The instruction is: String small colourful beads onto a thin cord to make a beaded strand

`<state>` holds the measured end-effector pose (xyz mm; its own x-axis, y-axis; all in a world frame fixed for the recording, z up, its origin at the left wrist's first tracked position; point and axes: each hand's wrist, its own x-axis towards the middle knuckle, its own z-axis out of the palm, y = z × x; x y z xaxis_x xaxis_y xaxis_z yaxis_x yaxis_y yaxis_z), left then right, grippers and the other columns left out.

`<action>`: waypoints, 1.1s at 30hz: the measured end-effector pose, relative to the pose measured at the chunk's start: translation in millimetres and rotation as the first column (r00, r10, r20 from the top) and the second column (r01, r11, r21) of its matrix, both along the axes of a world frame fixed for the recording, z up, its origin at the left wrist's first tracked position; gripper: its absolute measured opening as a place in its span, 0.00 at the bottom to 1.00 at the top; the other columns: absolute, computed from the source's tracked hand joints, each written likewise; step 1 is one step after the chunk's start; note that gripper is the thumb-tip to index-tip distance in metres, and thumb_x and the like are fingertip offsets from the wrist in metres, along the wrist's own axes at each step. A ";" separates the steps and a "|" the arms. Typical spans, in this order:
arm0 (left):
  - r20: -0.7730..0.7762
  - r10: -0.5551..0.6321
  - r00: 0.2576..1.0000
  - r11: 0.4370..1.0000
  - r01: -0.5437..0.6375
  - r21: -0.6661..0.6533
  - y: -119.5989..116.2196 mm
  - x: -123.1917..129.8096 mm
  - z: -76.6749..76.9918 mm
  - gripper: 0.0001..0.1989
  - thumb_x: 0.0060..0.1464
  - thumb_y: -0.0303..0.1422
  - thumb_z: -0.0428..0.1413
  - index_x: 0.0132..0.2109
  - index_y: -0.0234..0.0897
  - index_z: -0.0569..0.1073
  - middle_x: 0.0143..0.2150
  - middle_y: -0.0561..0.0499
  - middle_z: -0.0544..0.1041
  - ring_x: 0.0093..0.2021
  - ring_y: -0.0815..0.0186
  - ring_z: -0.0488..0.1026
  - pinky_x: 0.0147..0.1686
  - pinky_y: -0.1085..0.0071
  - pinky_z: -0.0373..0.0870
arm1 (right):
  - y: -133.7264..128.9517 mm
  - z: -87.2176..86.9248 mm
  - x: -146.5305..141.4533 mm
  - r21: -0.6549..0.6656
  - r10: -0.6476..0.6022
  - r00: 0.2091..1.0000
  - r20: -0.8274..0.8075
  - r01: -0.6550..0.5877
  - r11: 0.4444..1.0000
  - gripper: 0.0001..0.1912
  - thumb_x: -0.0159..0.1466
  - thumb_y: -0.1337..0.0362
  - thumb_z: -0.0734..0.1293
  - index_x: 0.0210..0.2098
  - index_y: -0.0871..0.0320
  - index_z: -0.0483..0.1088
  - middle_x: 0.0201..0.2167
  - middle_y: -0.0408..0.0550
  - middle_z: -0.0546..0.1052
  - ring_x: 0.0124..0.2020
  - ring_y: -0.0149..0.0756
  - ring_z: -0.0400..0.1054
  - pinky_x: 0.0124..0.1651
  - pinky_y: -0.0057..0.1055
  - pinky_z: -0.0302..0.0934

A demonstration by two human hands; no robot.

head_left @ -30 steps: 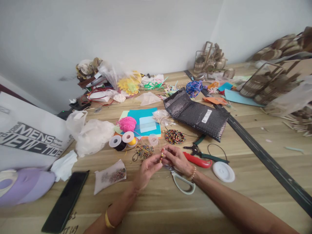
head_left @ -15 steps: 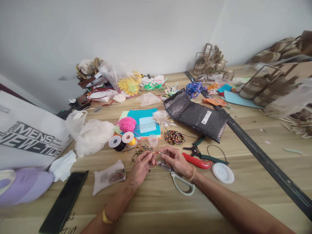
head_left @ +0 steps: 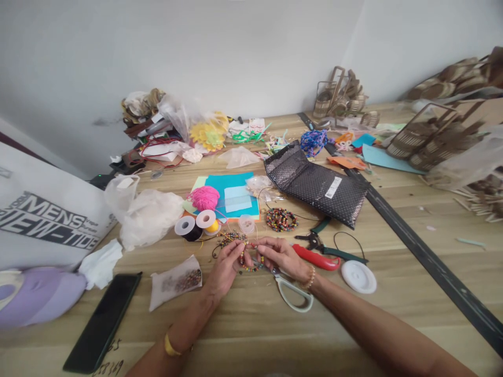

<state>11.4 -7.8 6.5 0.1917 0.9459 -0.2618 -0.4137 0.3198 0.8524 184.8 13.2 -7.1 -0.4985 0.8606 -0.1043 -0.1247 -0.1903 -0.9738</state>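
Observation:
Both hands meet over the wooden table around a string of small multicoloured beads, which hangs in a loop between them. My left hand pinches its left side between thumb and fingertips. My right hand grips the other side, its fingers bent together. Loose beads lie just beyond my left fingertips, and a coil of beaded strands rests behind my right hand. Scissors with a pale green handle lie beneath my right wrist. Red-handled pliers are to the right of that hand.
Thread spools, pink yarn and a small bag of beads are on the left. A black padded envelope lies behind the pliers. A white round lid sits at right, a dark phone at front left.
The bead loop hangs more visibly below my fingers than before. My hands have stayed in nearly the same place, with the right fingers slightly shifted.

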 end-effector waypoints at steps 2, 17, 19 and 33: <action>-0.014 -0.005 1.000 1.000 0.005 0.005 0.0 0.0 0.0 0.15 0.48 0.40 0.64 0.33 0.33 0.72 0.18 0.54 0.74 0.21 0.70 0.69 0.27 0.74 0.64 | -0.2 0.6 -0.8 -0.022 -0.012 1.000 -0.010 0.012 1.000 0.24 0.57 0.45 0.69 0.38 0.61 0.72 0.20 0.40 0.70 0.16 0.23 0.56 0.18 0.21 0.50; -0.111 -0.123 0.986 0.991 0.127 0.029 -2.2 -2.3 -3.9 0.14 0.53 0.42 0.60 0.34 0.34 0.72 0.19 0.54 0.74 0.21 0.70 0.68 0.28 0.73 0.62 | -1.4 3.3 -1.0 0.011 -0.010 1.000 0.021 0.010 1.000 0.23 0.59 0.44 0.67 0.37 0.61 0.71 0.21 0.41 0.72 0.16 0.24 0.60 0.19 0.22 0.53; -0.093 -0.115 0.989 0.993 0.117 0.018 -2.2 -1.5 -4.4 0.15 0.51 0.42 0.61 0.34 0.33 0.73 0.20 0.53 0.74 0.22 0.69 0.69 0.28 0.73 0.62 | -1.8 4.1 -1.5 -0.003 -0.025 1.000 0.013 0.025 1.000 0.24 0.58 0.44 0.67 0.37 0.60 0.71 0.20 0.40 0.71 0.16 0.23 0.59 0.19 0.22 0.53; -0.162 -0.115 0.980 0.993 0.113 -0.022 0.1 -3.1 -3.6 0.15 0.45 0.41 0.65 0.32 0.32 0.78 0.25 0.50 0.78 0.29 0.67 0.73 0.33 0.72 0.68 | -0.5 7.3 -1.9 -0.055 -0.170 0.985 -0.012 0.169 0.984 0.22 0.57 0.44 0.68 0.33 0.58 0.65 0.24 0.39 0.71 0.16 0.23 0.60 0.18 0.22 0.55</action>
